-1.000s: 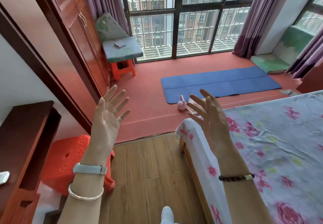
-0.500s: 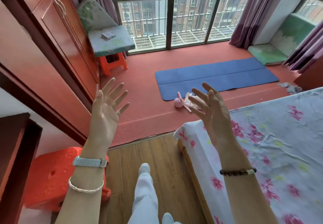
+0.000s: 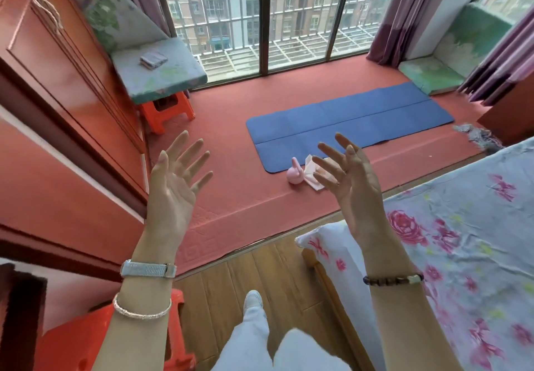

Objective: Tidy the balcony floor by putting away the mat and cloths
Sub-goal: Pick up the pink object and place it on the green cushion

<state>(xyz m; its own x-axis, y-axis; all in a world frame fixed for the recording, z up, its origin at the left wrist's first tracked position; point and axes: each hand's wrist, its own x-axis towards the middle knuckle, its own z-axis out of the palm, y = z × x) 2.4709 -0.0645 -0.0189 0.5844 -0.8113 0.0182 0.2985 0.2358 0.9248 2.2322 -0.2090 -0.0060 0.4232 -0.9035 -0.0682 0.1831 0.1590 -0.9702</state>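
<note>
The mat (image 3: 346,123) looked like matt blue foam, creased along its middle. The balcony floor (image 3: 245,197) wore a rough red carpet, while the nearer floor (image 3: 260,266) was smooth wood planking. The wardrobe (image 3: 66,81) showed glossy red-brown wood. The stool (image 3: 167,110) was shiny orange plastic, and the bedsheet (image 3: 462,240) wrinkled floral cloth.

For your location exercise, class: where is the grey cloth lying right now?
In the head view the grey cloth lies crumpled on the red balcony floor at far right, just past the right end of the blue mat, near the bed.
</note>
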